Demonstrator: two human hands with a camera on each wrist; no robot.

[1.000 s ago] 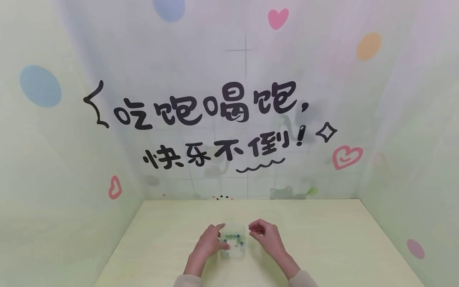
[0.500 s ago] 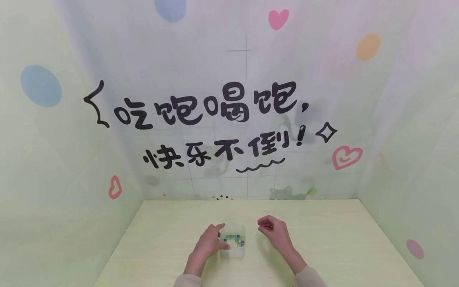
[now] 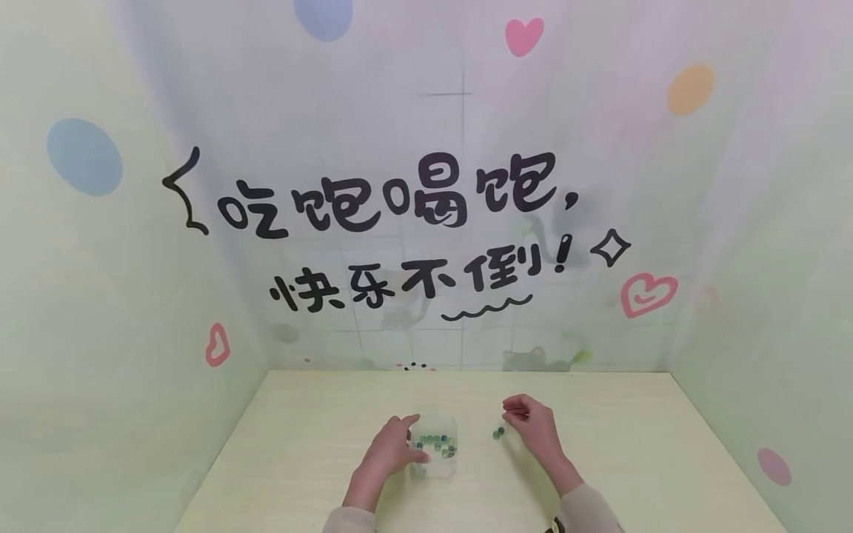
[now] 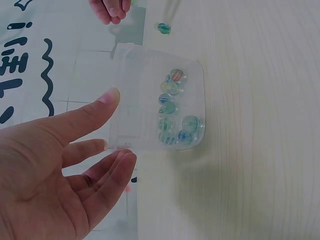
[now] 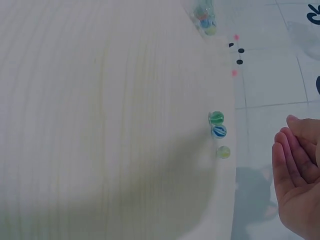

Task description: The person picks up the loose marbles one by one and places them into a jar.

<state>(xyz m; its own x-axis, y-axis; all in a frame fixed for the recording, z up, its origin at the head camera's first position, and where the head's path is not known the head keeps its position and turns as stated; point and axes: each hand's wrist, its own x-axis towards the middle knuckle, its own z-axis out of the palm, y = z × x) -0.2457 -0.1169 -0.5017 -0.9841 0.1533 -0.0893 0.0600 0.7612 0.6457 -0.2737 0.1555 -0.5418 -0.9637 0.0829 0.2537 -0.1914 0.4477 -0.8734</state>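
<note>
My left hand (image 3: 392, 448) grips the left side of a clear plastic box (image 3: 440, 466), thumb on the near side and fingers at the far side. Several glass marbles (image 4: 169, 107) with coloured swirls lie inside the box. To the right of it, my right hand (image 3: 534, 428) hovers over the table, its fingers loosely bent with nothing visible between them. Just below and left of these fingers lie loose marbles on the tabletop. In the right wrist view they are a green marble (image 5: 216, 118), a blue-and-white marble (image 5: 219, 131) and a pale yellow marble (image 5: 223, 152).
The pale wooden table (image 3: 320, 414) reaches back to a printed wall (image 3: 373, 111) with black lettering, hearts and dots. Side walls (image 3: 93, 311) close it in at left and right. A watch (image 3: 554, 525) shows at the right sleeve.
My right hand has moved right and slightly farther back, away from the box. Loose marbles now show on the table beneath it. My left hand stays on the box; marbles inside have shifted slightly.
</note>
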